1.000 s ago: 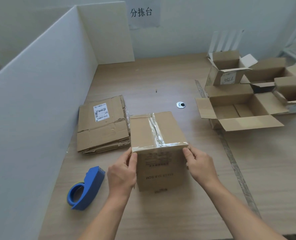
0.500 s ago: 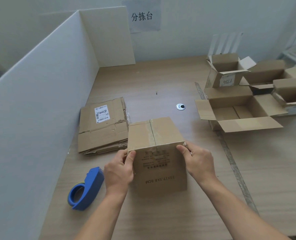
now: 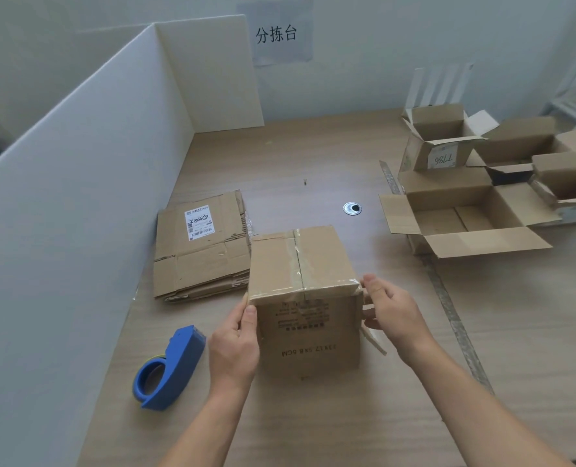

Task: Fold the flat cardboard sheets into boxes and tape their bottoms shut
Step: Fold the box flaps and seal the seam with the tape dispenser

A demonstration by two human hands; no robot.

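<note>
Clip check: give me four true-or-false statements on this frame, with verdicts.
1. The left hand and the right hand both hold the taped box. True.
2. A stack of flat sheets lies beyond the tape dispenser. True.
3. The right hand holds the tape dispenser. False: it lies on the table, left of the taped box.
4. The large box on the right is closed. False: its flaps are open.

You are working under soft, even, fairly bright light. Faint, short shadows are falling just beside the taped box (image 3: 308, 318), and the tape (image 3: 298, 261) on its top is catching a mild sheen. Far right of the box, the white rack (image 3: 573, 106) is looking washed out and blurred.
</note>
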